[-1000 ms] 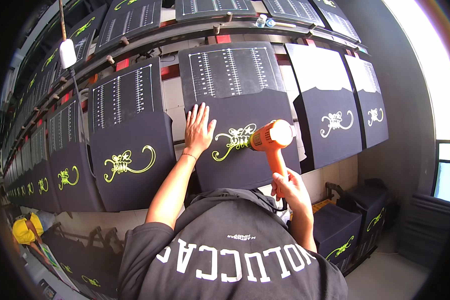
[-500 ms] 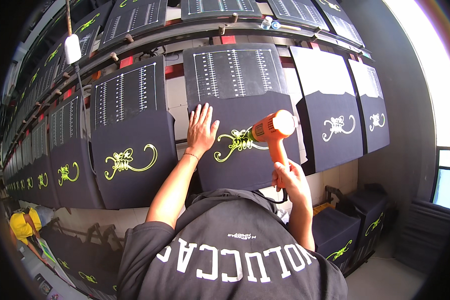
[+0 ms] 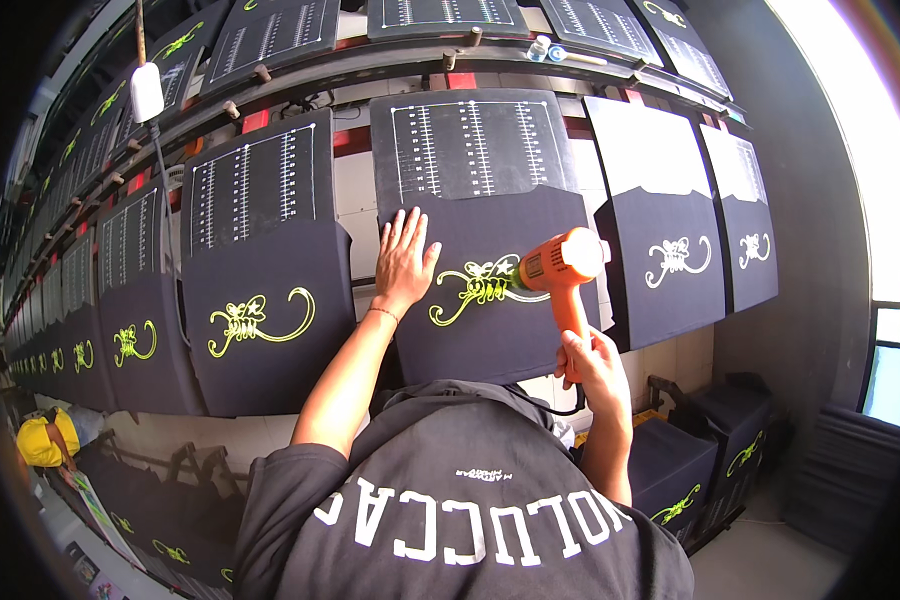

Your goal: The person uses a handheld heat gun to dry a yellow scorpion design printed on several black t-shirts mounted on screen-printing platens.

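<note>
My right hand grips the handle of an orange heat gun. Its nozzle points left, over the right part of a yellow-green print on a dark fabric piece. Under the nozzle, part of the print's right curl looks pale and is partly hidden by the tool. The fabric covers the lower part of a black board marked with white scales. My left hand lies flat with fingers stretched on the fabric's left edge, beside the print.
Boards to the left carry fabric with yellow-green prints; two on the right have white prints. A metal rail runs behind, with a small bottle on it. A white plug box hangs at left. Another person in yellow bends at lower left.
The heat gun and my right hand have shifted slightly right and down. My left hand stays on the fabric. The person in yellow has moved a little.
</note>
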A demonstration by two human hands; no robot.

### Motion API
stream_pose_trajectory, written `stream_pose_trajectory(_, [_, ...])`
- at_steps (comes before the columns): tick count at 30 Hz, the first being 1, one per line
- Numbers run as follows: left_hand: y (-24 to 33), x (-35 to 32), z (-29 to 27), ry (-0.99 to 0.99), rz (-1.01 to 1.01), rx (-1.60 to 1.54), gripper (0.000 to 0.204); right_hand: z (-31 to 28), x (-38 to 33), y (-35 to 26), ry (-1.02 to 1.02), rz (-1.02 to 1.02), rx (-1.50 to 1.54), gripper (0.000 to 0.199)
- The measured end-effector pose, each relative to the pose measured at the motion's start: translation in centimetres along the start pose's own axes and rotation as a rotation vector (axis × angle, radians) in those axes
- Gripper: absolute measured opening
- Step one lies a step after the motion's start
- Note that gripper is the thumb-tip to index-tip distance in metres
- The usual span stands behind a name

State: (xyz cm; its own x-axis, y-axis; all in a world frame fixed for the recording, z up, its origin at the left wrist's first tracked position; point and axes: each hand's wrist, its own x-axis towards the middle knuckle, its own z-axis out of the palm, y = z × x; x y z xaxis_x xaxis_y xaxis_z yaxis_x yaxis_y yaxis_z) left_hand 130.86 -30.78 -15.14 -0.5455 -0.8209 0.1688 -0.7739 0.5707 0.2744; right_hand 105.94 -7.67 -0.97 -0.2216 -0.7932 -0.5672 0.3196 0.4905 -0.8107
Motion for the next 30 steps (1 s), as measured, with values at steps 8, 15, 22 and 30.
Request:
stream_pose_trajectory(8, [-0.1, -0.1, 0.1, 0.004, 0.002, 0.005, 0.057, 0.4, 1.2, -0.3, 0.010, -0.017, 0.021, 0.032])
stream_pose_trajectory(15, [-0.2, 0.0, 0.1, 0.006, 0.004, 0.001, 0.058, 0.7, 2.0, -0.7, 0.025, -0.023, 0.004, 0.035])
stream_pose_trajectory(22, [-0.1, -0.1, 0.1, -0.003, 0.001, 0.003, 0.058, 0.7, 2.6, -1.0, 0.007, -0.012, -0.013, 0.036])
stream_pose_trajectory(30, [0.0, 0.0, -0.2, -0.001, -0.006, -0.006, 0.058, 1.9, 2.3, -1.9, -0.005, -0.021, -0.010, 0.028])
